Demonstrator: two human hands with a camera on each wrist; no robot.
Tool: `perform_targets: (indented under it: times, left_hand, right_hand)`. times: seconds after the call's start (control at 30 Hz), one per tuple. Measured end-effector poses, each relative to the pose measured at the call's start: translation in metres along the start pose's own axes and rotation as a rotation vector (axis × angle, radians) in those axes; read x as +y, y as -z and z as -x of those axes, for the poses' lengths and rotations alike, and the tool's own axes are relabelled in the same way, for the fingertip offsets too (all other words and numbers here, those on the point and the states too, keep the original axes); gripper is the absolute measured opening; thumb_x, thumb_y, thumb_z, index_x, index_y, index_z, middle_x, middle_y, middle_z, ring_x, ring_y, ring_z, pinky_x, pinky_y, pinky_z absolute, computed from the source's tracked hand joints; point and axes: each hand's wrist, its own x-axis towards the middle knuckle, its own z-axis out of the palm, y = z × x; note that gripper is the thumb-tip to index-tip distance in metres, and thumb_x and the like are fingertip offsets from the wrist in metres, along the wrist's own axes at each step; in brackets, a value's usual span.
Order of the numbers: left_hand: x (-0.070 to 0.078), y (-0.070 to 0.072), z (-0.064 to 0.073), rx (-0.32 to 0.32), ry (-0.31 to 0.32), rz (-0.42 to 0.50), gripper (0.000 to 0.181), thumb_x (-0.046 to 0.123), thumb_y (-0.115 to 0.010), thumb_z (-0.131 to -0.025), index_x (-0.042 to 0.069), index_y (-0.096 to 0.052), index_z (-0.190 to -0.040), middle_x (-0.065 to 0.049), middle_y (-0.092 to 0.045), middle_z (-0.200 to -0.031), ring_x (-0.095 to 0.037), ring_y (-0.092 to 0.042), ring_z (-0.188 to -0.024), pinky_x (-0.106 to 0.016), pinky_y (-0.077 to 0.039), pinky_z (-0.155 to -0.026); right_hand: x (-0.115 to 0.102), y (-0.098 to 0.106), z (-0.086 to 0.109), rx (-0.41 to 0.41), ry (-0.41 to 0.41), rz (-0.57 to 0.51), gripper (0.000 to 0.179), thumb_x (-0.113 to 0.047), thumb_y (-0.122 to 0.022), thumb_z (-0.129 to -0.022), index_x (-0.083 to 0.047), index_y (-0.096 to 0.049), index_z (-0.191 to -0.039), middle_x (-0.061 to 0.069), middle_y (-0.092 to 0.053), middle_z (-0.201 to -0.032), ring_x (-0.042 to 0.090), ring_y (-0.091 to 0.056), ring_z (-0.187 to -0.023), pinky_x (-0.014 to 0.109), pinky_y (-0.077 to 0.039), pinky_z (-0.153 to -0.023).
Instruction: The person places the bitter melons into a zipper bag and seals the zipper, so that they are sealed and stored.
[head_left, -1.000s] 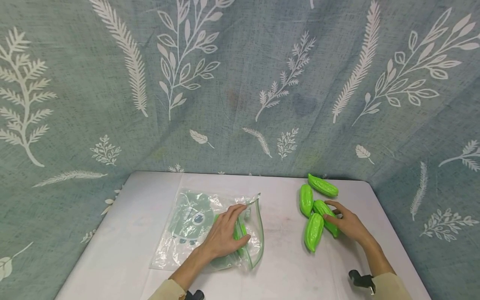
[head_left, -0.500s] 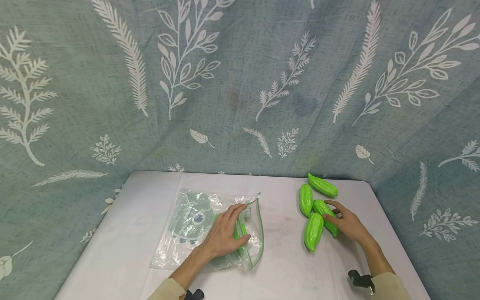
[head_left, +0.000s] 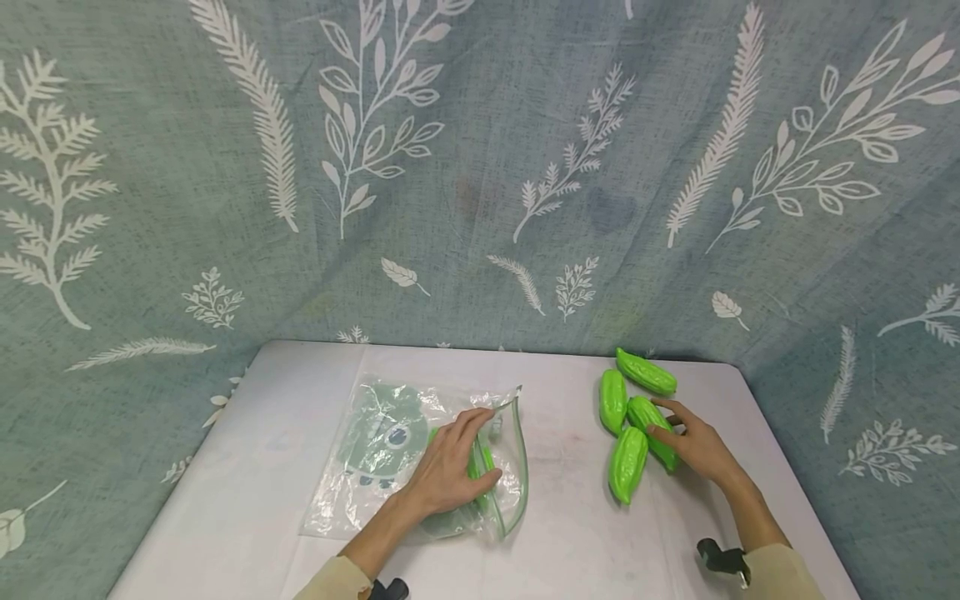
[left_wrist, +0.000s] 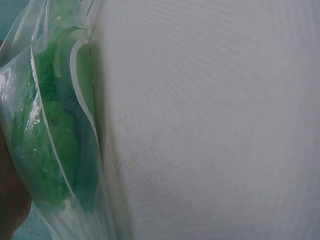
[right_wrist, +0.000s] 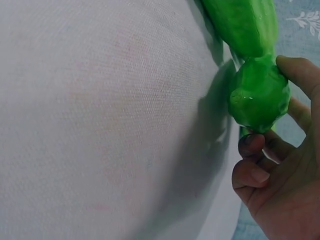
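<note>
The right hand (head_left: 693, 450) pinches a bright green, bumpy, elongated bitter-gourd-shaped piece (head_left: 642, 413) with a glossy surface: the thumb presses one side and fingertips meet the other, so the digits are clamped on it. From the right wrist, one rounded end of the piece shows between them, and the other fingers curl beneath it. Just beyond the thumb, on the side toward the left hand, lies a second glossy green gourd (head_left: 627, 465), close against the pinched one. A third gourd (head_left: 612, 401), of the same make, lies past the fingertips on that same side, and a fourth gourd (head_left: 647, 372) lies slantwise farthest ahead of them.

The left hand (head_left: 448, 473) rests on a clear plastic zip bag (head_left: 322, 512), its fingers relaxed and arched over the film, the thumb spread apart from them. Under those fingers, inside the bag, are green contents (left_wrist: 62, 142) (seen through crinkled film, so I cannot tell how many pieces). A pale blue-green printed cartoon figure (head_left: 382, 417) shows on the film behind the fingers, and the green-edged mouth (head_left: 523, 454) gapes ahead of the thumb, facing the right hand. Beneath both hands spreads a white cloth-covered table (head_left: 562, 517); beyond the fingertips hangs a grey-green fabric backdrop (head_left: 465, 150) with white leaf prints.
</note>
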Motion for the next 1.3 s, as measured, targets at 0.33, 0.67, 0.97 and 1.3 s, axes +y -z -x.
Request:
perform_targets:
  times: [0.33,0.67,0.97,1.3]
  left_hand:
    - [0.0,0.0,0.0,0.003,0.002,0.012,0.088,0.049,-0.07,-0.081,0.019,-0.034,-0.156,0.001,-0.039,-0.151,-0.018,-0.044,-0.137,-0.044,-0.042,-0.106]
    - [0.0,0.0,0.0,-0.004,0.014,0.013,0.089,0.049,-0.07,-0.082,0.021,-0.032,-0.157,0.002,-0.038,-0.152,-0.018,-0.044,-0.137,-0.044,-0.042,-0.106]
    - [0.001,0.0,0.0,0.017,-0.001,0.023,0.089,0.047,-0.072,-0.08,0.019,-0.033,-0.156,0.001,-0.039,-0.152,-0.019,-0.045,-0.137,-0.046,-0.043,-0.105]
    - [0.0,0.0,0.0,0.001,0.009,0.022,0.09,0.049,-0.07,-0.081,0.021,-0.032,-0.157,0.003,-0.038,-0.152,-0.017,-0.044,-0.137,-0.045,-0.042,-0.106]
  right_hand:
    - [0.002,0.008,0.006,0.025,-0.006,-0.007,0.074,-0.055,-0.061,-0.095,-0.018,-0.038,-0.155,0.028,-0.049,-0.143,0.049,-0.05,-0.126,0.058,-0.053,-0.084]
    - [0.004,0.009,0.005,0.031,0.002,-0.014,0.074,-0.055,-0.061,-0.095,-0.019,-0.037,-0.155,0.028,-0.049,-0.143,0.048,-0.05,-0.125,0.055,-0.054,-0.081]
    - [0.001,0.013,0.004,0.036,0.007,-0.008,0.073,-0.053,-0.061,-0.095,-0.019,-0.037,-0.155,0.028,-0.048,-0.144,0.049,-0.053,-0.122,0.05,-0.054,-0.076]
    - [0.0,0.012,0.002,0.034,0.003,-0.002,0.075,-0.057,-0.06,-0.094,-0.02,-0.037,-0.155,0.028,-0.049,-0.144,0.047,-0.055,-0.119,0.046,-0.054,-0.074]
